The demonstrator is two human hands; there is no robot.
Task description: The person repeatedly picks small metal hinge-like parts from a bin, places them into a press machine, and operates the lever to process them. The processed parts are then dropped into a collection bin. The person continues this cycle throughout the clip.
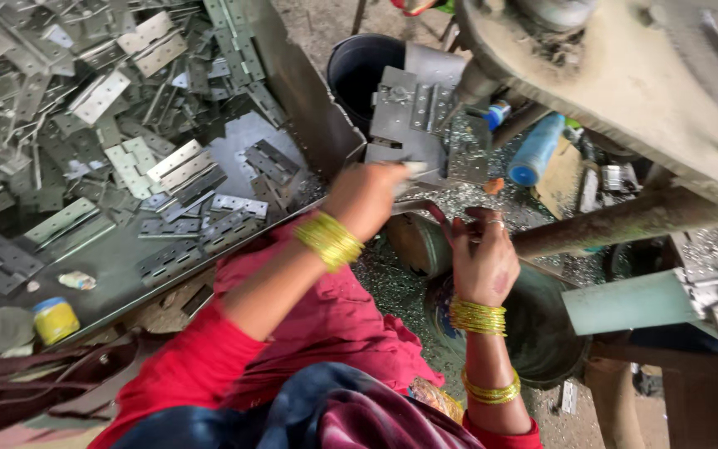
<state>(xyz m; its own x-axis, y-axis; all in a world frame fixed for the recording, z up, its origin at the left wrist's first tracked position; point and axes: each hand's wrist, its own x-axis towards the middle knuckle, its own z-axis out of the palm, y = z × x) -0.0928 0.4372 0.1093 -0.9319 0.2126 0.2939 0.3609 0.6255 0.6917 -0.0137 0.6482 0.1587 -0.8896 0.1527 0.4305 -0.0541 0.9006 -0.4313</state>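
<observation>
Your left hand [365, 198] is raised over the press bed, its back to the camera, fingers curled in; a pale flat piece [415, 169] shows at the fingertips, blurred, and it seems to be held there, just beside the stack of hinges [407, 116] that lies on the machine's surface. Your right hand [484, 262] is lower and nearer to you, palm side facing the camera, fingers [469, 223] bent at the end of a dark curved handle [424, 206] (whether they truly clasp it you cannot tell from this blur). Gold bangles [328, 240] ring your left wrist, and more sit on the right forearm.

Under the right hand stands a round dark pan [554, 333], and metal swarf [396, 287] is scattered across the ground between your red lap and the machine. To your left a slanted tray [110, 266] carries a big heap of loose grey hinges [85, 100], with a small yellow jar [54, 319] near its lower edge. A black bucket [359, 66] stands behind the tray's corner. A blue bottle [536, 150] lies beyond the stack, under the heavy grey machine arm [625, 75]
</observation>
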